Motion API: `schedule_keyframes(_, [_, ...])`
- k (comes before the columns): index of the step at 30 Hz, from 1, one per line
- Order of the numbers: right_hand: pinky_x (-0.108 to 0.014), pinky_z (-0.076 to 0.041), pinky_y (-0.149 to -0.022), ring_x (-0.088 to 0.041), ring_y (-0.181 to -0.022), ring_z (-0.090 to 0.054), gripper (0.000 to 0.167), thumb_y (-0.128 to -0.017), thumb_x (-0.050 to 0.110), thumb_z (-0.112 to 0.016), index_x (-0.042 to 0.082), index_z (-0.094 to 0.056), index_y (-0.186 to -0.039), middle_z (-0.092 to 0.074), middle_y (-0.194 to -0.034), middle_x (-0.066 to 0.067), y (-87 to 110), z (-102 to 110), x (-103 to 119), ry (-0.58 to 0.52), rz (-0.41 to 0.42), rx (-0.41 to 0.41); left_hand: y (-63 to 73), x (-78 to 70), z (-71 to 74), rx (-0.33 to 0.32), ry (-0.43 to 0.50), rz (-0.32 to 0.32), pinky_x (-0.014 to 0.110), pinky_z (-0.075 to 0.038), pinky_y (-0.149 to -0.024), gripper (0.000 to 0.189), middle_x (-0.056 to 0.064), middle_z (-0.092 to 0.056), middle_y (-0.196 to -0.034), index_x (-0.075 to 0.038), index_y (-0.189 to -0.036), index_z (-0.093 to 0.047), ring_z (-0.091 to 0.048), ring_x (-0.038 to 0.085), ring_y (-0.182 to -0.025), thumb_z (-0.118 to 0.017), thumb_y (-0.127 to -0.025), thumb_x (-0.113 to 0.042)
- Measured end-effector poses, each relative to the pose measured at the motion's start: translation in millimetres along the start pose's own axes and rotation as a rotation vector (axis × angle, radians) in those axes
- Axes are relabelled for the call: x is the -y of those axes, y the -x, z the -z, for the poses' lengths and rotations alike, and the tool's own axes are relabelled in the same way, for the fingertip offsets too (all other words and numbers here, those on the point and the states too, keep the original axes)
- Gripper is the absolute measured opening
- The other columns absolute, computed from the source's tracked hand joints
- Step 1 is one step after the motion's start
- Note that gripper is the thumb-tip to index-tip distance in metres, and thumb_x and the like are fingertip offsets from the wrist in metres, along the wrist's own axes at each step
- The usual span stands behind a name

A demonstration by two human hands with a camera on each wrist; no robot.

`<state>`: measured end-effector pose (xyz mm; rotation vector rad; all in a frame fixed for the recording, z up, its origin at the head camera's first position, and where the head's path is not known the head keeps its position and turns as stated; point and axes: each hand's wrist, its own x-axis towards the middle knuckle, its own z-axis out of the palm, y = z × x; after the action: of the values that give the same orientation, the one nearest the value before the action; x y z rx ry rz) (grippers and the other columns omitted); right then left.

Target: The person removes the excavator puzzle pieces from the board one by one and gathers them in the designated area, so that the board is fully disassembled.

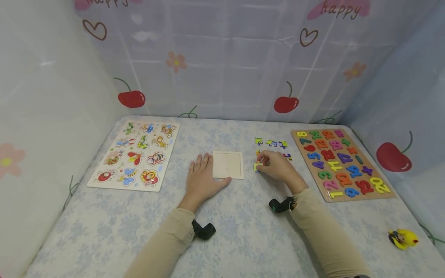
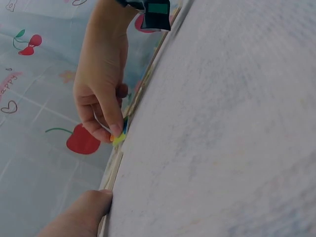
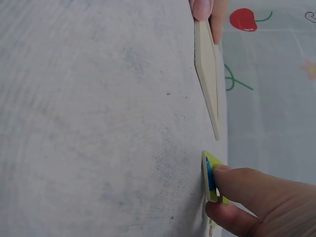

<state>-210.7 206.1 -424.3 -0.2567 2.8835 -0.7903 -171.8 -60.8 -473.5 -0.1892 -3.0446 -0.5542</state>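
Note:
A small pale wooden puzzle tray (image 1: pixel 227 165) with a raised rim lies in the middle of the table. My left hand (image 1: pixel 203 182) rests at its left side, fingers straight, with the thumb against its lower left corner. Right of the tray, my right hand (image 1: pixel 277 166) pinches a yellow-green puzzle piece (image 1: pixel 257 167) between thumb and fingers. In the right wrist view the piece (image 3: pixel 211 177) is tilted up and shows a blue patch. Several more puzzle pieces (image 1: pixel 272 143) lie in rows behind the right hand, which partly hides them.
At the left lies an insect puzzle board (image 1: pixel 139 187). A brown number board (image 1: pixel 358 198) with colourful digits is at the right, near my right forearm. A yellow toy figure (image 1: pixel 404 238) lies close to the right edge. Printed curtains (image 1: pixel 222 77) hang behind and beside the table.

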Motion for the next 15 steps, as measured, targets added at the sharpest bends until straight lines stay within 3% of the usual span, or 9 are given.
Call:
schedule_keyframes(9, [-0.036, -0.041, -0.071, -0.026, -0.09, -0.05, 0.026, -0.085, 0.029, -0.079, 0.018, -0.064, -0.104, -0.061, -0.096, -0.004, 0.9, -7, 7, 0.197, 0.028, -0.071, -0.4, 1.4, -0.1, 0.001, 0.004, -0.006, 0.051, -0.008, -0.126, 0.113, 0.007, -0.018, -0.167, -0.009, -0.16, -0.02, -0.009, 0.029, -0.156, -0.051, -0.079, -0.082])
schedule_keyframes(15, [-0.04, -0.045, -0.075, -0.026, -0.094, -0.053, 0.018, -0.089, 0.028, -0.074, 0.017, -0.068, -0.103, -0.063, -0.097, -0.004, 7.4, -13, 12, 0.202, 0.061, -0.107, 0.4, 2.2, 0.2, 0.009, 0.011, -0.001, 0.051, -0.008, -0.126, 0.113, 0.007, -0.018, -0.167, -0.009, -0.159, -0.019, -0.008, 0.028, -0.156, -0.051, -0.08, -0.081])
